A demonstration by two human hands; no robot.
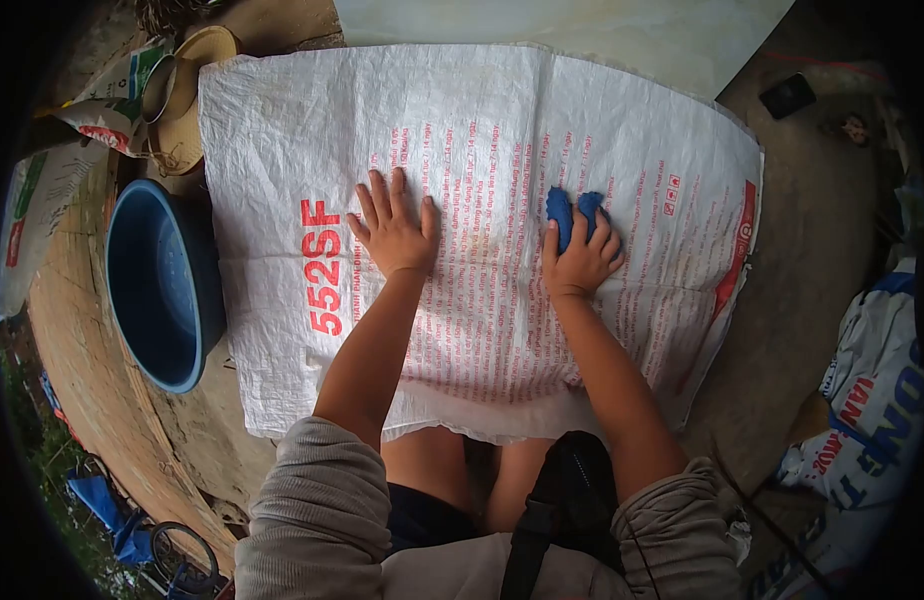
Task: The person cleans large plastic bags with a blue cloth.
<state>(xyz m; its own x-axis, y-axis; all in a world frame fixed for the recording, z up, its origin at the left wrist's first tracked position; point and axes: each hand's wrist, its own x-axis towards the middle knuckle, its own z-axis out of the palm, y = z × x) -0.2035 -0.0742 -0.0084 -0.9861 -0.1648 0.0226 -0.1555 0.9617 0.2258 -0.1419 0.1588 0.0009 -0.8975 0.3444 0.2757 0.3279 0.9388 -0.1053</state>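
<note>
A white woven plastic sack (282,130) with red print lies spread flat in front of me, its near edge over my knees. My left hand (397,235) rests on it with the fingers stretched and spread, just right of the large red "552SF" print. On the right half of the sack, my right hand (582,255) is closed around a crumpled blue cloth (559,215), which is pressed against the sack's surface. Parts of the cloth stick out beyond and between the fingers.
To the left stands a blue plastic basin (162,285), close to the sack's edge. A straw hat (187,130) lies behind it. A dark phone-like object (787,95) is on the ground at the far right. Printed sacks (862,390) lie at the right, and a pale sheet (582,25) extends beyond the sack.
</note>
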